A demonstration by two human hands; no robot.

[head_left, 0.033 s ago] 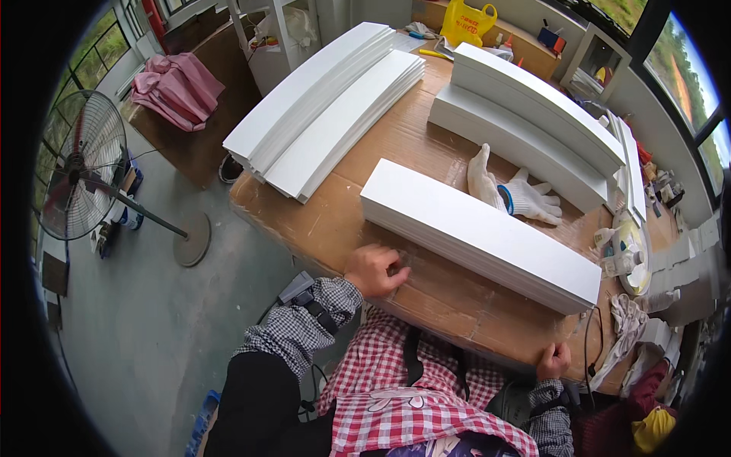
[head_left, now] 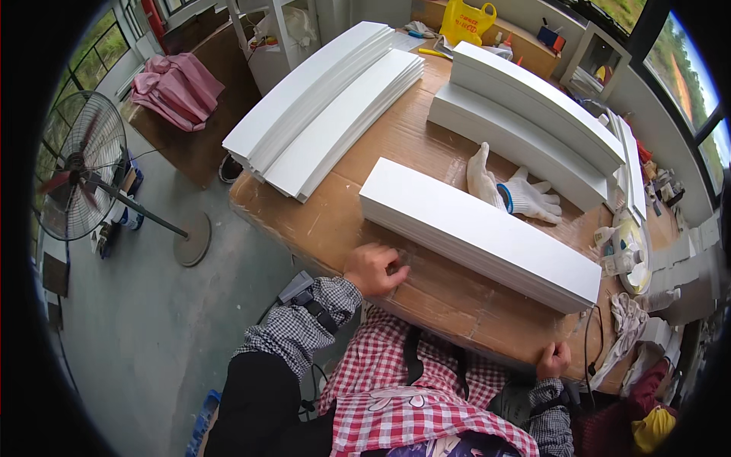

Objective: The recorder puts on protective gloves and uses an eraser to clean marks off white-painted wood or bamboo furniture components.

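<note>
My left hand (head_left: pixel 375 270) rests on the near edge of the cardboard-covered table (head_left: pixel 442 296), its fingers loosely curled and nothing showing in them. Just beyond it lies a stack of long white boards (head_left: pixel 480 228), not touched by the hand. My right hand (head_left: pixel 553 360) is closed at the table's front edge, below the right end of that stack, and I see nothing in it. Behind the boards, a pair of white work gloves (head_left: pixel 531 196) lies on the cardboard; one has a blue cuff rim.
Curved white boards (head_left: pixel 335 122) are stacked at the far left of the table, with more white pieces (head_left: pixel 525 137) at the far right. A yellow plastic bag (head_left: pixel 466 23) sits at the back. A standing fan (head_left: pixel 76 164) is on the left floor. A dark cable (head_left: pixel 588 343) hangs near my right hand.
Both hands and the boards stay where they were. Only the fan's blades stand at a different angle.
</note>
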